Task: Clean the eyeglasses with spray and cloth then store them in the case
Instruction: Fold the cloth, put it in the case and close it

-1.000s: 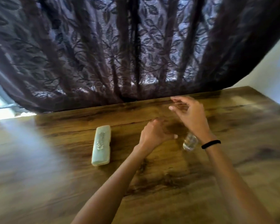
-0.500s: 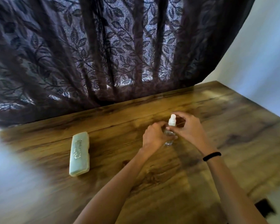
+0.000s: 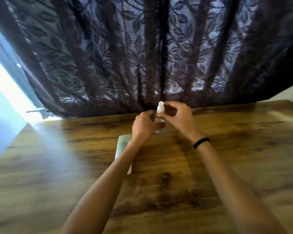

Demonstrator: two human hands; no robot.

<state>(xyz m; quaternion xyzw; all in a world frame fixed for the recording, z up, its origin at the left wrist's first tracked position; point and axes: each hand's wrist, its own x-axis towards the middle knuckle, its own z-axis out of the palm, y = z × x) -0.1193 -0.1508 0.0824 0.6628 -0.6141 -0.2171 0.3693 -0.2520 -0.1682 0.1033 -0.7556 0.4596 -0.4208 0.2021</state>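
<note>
Holding spray bottle still, case now under left forearm.

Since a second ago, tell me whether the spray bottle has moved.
Yes. The spray bottle lay low by the right wrist; now both hands hold it upright, farther back toward the curtain and off the table, judged against the case.

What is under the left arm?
A pale case lies on the table under the left arm. Its middle is covered; only its ends show.
</note>
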